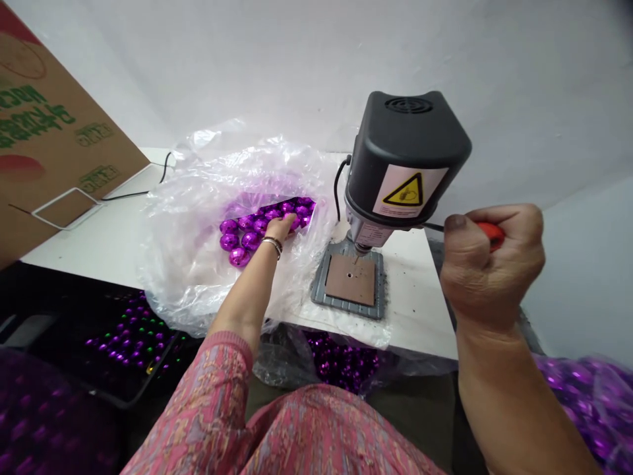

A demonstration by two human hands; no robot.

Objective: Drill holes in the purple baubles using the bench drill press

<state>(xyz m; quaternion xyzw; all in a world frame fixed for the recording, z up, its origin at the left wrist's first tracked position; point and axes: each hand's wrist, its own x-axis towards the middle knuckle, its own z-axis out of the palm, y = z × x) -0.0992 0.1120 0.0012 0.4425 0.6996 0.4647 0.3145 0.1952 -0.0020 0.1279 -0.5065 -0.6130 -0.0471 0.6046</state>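
R hand [494, 270] grip wrapped round red knob [493, 235] of drill [408, 155] on desk [420, 280]. L hand [279, 227] in w/ purple balls [239, 256] at mouth of clear plastic bag [180, 264], L of drill; can't say if grip's holding one.

There are two hands [281, 229] [492, 267], one drill press [408, 142], one box [54, 152]

Soft light brightens the white table [116, 234]; sharp glints dot the purple balls [239, 256] and the clear plastic bag [180, 264] overhanging the front edge. Below that edge it is dim, a purple heap [49, 415] under the front-left corner blurred.
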